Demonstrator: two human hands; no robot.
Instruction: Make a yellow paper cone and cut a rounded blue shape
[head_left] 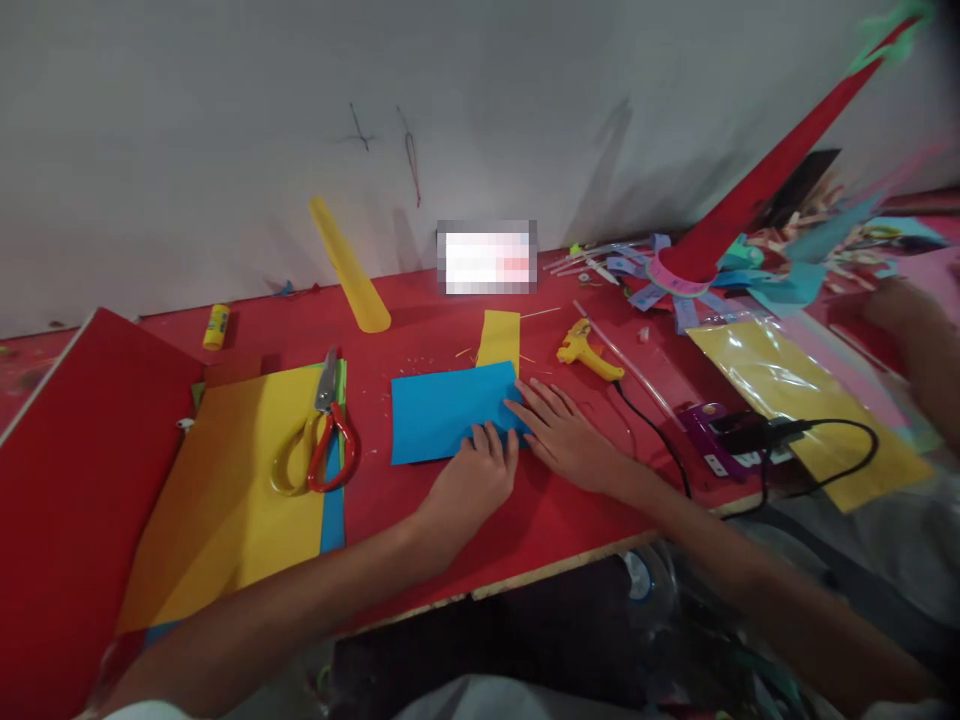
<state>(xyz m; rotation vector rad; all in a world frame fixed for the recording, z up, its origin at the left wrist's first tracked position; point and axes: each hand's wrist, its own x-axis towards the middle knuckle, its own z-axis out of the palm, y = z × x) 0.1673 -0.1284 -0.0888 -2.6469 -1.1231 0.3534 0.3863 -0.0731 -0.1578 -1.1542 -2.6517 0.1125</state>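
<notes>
A blue paper sheet (442,410) lies flat on the red table, its right part beneath both of my hands. My left hand (476,490) rests on its lower right edge, fingers bent and close together, gripping the paper there. With fingers spread, my right hand (566,435) lies over the sheet's right end, fingertips touching it. The blue sheet partly covers a yellow paper strip (499,335). Beyond my right hand is a yellow glue gun (589,352) with a black cord. Scissors (322,430) with one red and one yellow handle lie to the left.
The scissors rest on stacked yellow paper (247,490), beside a red board (97,460). A glue stick (216,327) and a yellow paper cone (352,270) stand behind. At right are a tall red cone (780,160), a purple box (709,430) and another person's arm (919,340).
</notes>
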